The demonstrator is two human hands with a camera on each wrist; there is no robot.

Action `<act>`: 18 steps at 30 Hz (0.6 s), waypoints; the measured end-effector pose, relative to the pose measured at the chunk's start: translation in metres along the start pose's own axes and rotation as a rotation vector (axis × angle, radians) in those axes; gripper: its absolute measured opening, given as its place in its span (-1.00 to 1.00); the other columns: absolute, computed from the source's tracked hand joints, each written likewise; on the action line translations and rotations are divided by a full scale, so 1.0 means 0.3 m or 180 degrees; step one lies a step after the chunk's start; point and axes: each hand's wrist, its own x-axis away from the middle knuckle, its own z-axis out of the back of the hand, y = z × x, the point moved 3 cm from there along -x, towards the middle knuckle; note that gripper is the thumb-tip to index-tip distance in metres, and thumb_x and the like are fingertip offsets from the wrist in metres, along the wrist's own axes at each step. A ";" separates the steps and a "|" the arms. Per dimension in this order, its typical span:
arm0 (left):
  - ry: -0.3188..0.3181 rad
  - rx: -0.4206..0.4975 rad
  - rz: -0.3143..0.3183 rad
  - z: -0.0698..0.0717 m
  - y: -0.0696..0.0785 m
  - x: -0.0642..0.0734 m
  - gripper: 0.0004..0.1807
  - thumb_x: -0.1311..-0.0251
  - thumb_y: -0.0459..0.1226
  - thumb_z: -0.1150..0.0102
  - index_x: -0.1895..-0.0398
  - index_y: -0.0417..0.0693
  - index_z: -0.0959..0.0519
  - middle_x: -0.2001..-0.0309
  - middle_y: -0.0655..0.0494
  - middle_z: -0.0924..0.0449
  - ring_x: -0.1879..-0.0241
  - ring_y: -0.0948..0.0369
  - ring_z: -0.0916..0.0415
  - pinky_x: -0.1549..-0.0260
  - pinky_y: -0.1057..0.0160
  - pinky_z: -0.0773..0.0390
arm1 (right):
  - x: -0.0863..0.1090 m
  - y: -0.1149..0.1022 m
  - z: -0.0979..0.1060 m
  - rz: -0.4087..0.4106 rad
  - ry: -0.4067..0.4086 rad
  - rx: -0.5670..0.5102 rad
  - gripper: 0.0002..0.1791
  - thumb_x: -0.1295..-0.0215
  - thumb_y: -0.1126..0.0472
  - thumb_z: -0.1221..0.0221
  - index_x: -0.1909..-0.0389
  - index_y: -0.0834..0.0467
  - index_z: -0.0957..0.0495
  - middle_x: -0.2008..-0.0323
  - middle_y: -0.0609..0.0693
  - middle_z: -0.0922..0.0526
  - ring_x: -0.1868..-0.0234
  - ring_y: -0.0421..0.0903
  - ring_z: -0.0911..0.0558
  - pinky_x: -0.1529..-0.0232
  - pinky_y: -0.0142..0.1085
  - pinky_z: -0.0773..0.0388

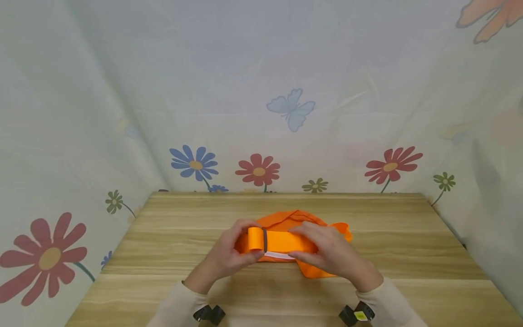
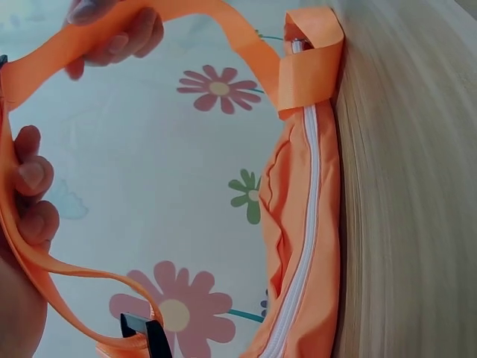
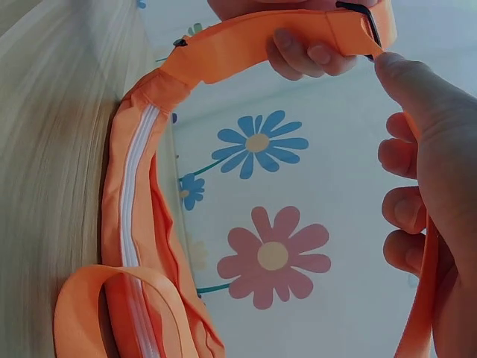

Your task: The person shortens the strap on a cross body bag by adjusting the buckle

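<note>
An orange fabric bag [image 1: 288, 220] with a white zipper [image 1: 279, 256] lies on the wooden table. Above it, both hands hold its wide orange webbing strap [image 1: 282, 241]. My left hand [image 1: 229, 252] grips the strap at the left, beside a dark slider buckle [image 1: 264, 240] where the webbing folds into a loop. To the right, my right hand [image 1: 335, 254] pinches the same strap between thumb and fingers. In the right wrist view, the right thumb [image 3: 410, 78] touches the strap close to the black buckle [image 3: 369, 26]. The bag's body rests below both hands, partly hidden by them in the head view.
The wood-grain table [image 1: 184, 213] extends around the bag on all sides. Behind it hangs a pale cloth backdrop [image 1: 229, 68] printed with flowers and butterflies. A loose strap loop [image 1: 342, 229] sticks out beyond the right hand. Dark bands [image 1: 209, 314] sit on both wrists.
</note>
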 end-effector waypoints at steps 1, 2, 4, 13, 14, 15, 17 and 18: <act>-0.0005 0.0014 0.0008 0.000 0.000 0.000 -0.36 -0.19 -0.41 -0.53 -0.30 -0.16 -0.44 -0.04 -0.08 -0.67 0.08 0.15 -0.65 -0.01 0.23 -0.78 | -0.002 -0.002 -0.002 0.0012 0.0010 -0.0004 -0.51 -0.52 -0.19 -0.26 -0.14 0.14 -0.66 0.08 -0.06 -0.78 0.31 -0.23 -0.63 0.21 -0.47 -0.66; -0.0010 0.0038 0.0038 0.000 -0.001 0.000 -0.35 -0.20 -0.41 -0.53 -0.30 -0.19 -0.42 -0.05 -0.09 -0.67 0.07 0.16 -0.65 -0.01 0.24 -0.78 | -0.003 -0.003 -0.004 0.0026 0.0020 -0.0003 -0.51 -0.52 -0.18 -0.26 -0.14 0.14 -0.66 0.08 -0.06 -0.78 0.31 -0.22 -0.64 0.19 -0.46 -0.67; -0.0018 0.0083 0.0052 -0.001 -0.001 0.000 -0.36 -0.21 -0.40 -0.54 -0.30 -0.22 -0.42 -0.04 -0.10 -0.67 0.08 0.16 -0.66 -0.01 0.24 -0.79 | -0.006 -0.006 -0.008 0.0051 0.0048 0.0016 -0.52 -0.52 -0.17 -0.28 -0.13 0.15 -0.66 0.08 -0.06 -0.79 0.29 -0.21 -0.66 0.17 -0.44 -0.69; 0.0006 0.0092 -0.0106 -0.006 -0.013 -0.003 -0.35 -0.27 -0.07 -0.50 -0.27 -0.22 -0.46 -0.02 -0.14 -0.72 0.09 0.13 -0.69 -0.05 0.26 -0.78 | -0.021 -0.020 -0.025 0.0056 0.0100 0.0065 -0.51 -0.51 -0.20 -0.28 -0.13 0.12 -0.66 0.02 -0.07 -0.78 0.18 -0.18 -0.71 0.09 -0.35 -0.72; 0.0017 0.0097 -0.0113 -0.007 -0.013 -0.003 -0.33 -0.27 -0.02 -0.47 -0.26 -0.22 -0.46 -0.02 -0.14 -0.72 0.08 0.12 -0.70 -0.06 0.26 -0.78 | -0.022 -0.021 -0.026 0.0050 0.0104 0.0060 -0.51 -0.51 -0.20 -0.27 -0.13 0.13 -0.66 0.02 -0.07 -0.78 0.19 -0.17 -0.70 0.10 -0.34 -0.72; 0.0033 0.0093 -0.0132 -0.006 -0.014 -0.003 -0.32 -0.27 0.02 -0.44 -0.25 -0.24 -0.47 -0.02 -0.15 -0.72 0.08 0.12 -0.70 -0.06 0.25 -0.78 | -0.024 -0.023 -0.027 0.0053 0.0109 0.0063 -0.50 -0.52 -0.21 -0.25 -0.13 0.13 -0.66 0.03 -0.07 -0.78 0.20 -0.17 -0.69 0.10 -0.34 -0.72; 0.0064 0.0072 -0.0147 -0.006 -0.014 -0.005 -0.29 -0.24 0.09 -0.39 -0.23 -0.24 -0.49 0.00 -0.14 -0.74 0.08 0.12 -0.71 -0.05 0.25 -0.78 | -0.026 -0.024 -0.030 0.0054 0.0125 0.0053 -0.53 -0.51 -0.17 -0.30 -0.13 0.14 -0.66 0.04 -0.06 -0.78 0.21 -0.17 -0.69 0.12 -0.34 -0.73; 0.0074 0.0060 -0.0149 -0.006 -0.013 -0.006 -0.30 -0.22 0.09 -0.40 -0.22 -0.23 -0.51 0.00 -0.13 -0.74 0.08 0.12 -0.71 -0.05 0.25 -0.78 | -0.027 -0.026 -0.031 0.0048 0.0125 0.0043 -0.53 -0.50 -0.16 -0.31 -0.13 0.14 -0.66 0.04 -0.06 -0.78 0.22 -0.17 -0.69 0.12 -0.35 -0.73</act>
